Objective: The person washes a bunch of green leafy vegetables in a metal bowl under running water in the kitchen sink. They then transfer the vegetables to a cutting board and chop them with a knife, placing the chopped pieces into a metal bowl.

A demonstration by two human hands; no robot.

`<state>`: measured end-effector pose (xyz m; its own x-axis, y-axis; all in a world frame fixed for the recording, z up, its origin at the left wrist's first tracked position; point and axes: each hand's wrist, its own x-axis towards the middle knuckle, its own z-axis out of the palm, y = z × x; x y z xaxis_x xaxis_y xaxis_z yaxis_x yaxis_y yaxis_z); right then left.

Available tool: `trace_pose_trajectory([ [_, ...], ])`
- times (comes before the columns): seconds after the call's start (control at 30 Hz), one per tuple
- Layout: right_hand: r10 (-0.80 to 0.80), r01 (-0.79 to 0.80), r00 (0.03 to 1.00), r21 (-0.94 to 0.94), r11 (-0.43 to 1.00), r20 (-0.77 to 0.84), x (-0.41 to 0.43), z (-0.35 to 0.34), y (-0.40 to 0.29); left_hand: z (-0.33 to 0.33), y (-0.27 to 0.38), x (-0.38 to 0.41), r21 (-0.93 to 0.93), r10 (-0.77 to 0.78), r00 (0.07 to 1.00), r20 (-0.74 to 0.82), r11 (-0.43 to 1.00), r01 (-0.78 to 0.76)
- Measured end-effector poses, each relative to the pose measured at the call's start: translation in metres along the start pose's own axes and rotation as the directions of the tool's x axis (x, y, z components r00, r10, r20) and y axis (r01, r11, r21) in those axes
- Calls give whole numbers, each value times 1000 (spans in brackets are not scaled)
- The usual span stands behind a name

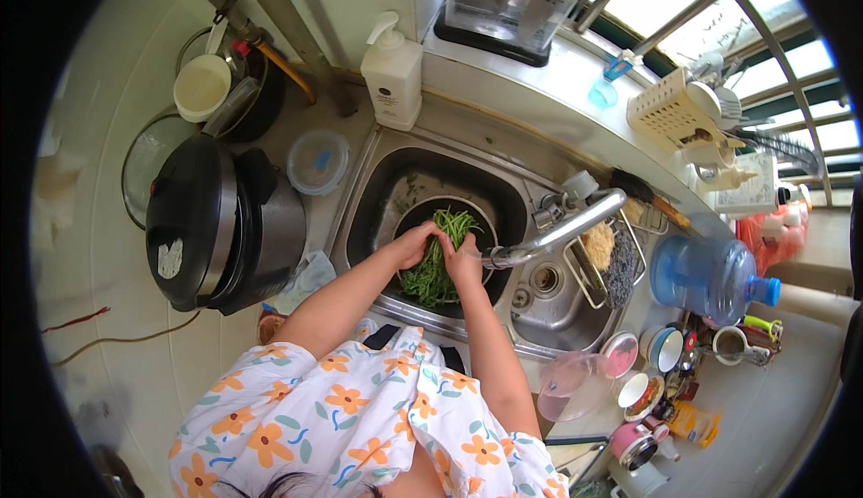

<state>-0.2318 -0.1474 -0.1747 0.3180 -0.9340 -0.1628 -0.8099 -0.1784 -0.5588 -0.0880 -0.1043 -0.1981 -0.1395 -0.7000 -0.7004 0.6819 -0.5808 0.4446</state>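
Note:
A bunch of leafy green vegetables (431, 281), stems towards the back, lies in a round bowl (497, 234) inside the large basin of a steel sink (377, 167). My left hand (414, 244) holds the bunch from its left side, around the stems. On the right side of the same bunch my right hand (464, 260) is closed, its fingers partly hidden by the greens. The chrome faucet (573, 228) reaches over from the right, its spout end just beside my right hand. Some leaf bits lie in the basin behind the bowl.
Left of the sink stand a black electric cooker (195, 228) and a round lidded container (318, 162). Behind it is a white pump bottle (393, 80). The small basin (566, 319), a wire sponge rack (573, 275) and a blue water jug (704, 279) are at the right.

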Motion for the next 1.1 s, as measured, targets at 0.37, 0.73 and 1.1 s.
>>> trace_pose_trajectory([
  [0.37,366,-380,925,253,890,103,25,32,24,-17,-5,1,192,187,977,-105,967,-165],
  [0.73,246,-404,910,587,701,332,14,32,70,-23,-14,11,12,134,981,-138,991,-134],
  [1.1,201,-312,944,503,806,263,9,14,41,-22,-8,5,47,104,964,-245,994,-95],
])
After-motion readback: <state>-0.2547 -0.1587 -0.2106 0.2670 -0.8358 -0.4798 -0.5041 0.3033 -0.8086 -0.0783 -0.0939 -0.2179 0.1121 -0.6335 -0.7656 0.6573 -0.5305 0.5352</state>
